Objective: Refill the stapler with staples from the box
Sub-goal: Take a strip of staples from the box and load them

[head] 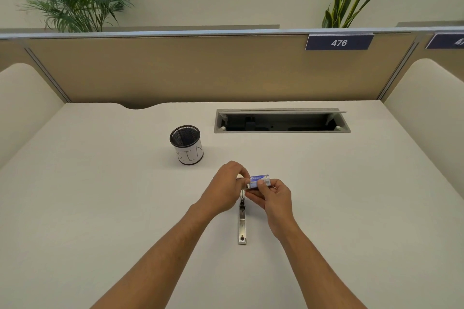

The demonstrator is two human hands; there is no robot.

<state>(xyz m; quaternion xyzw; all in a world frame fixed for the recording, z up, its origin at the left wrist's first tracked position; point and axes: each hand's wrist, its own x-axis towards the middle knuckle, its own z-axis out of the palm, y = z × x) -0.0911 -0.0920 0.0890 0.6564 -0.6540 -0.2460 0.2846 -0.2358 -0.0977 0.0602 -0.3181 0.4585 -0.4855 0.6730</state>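
Here, right hand [272, 195] fingers pinch box [260, 180] by near end; left hand [226, 184] fingertips curl at its other end, seemingly working drawer out. Box held up over far end of stapler [242, 221], which lies open, long axis toward near edge of tabletop [100, 208], about mid-width. Box: light, thin card, crushable; grip by side walls, gently. Staple strips likely brittle, snap if bent. Cup [187, 144] stands further back, left of centre.

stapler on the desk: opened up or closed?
Opened: the stapler lies flat on the desk with its metal channel facing up. Whether staples are in it, cannot tell.
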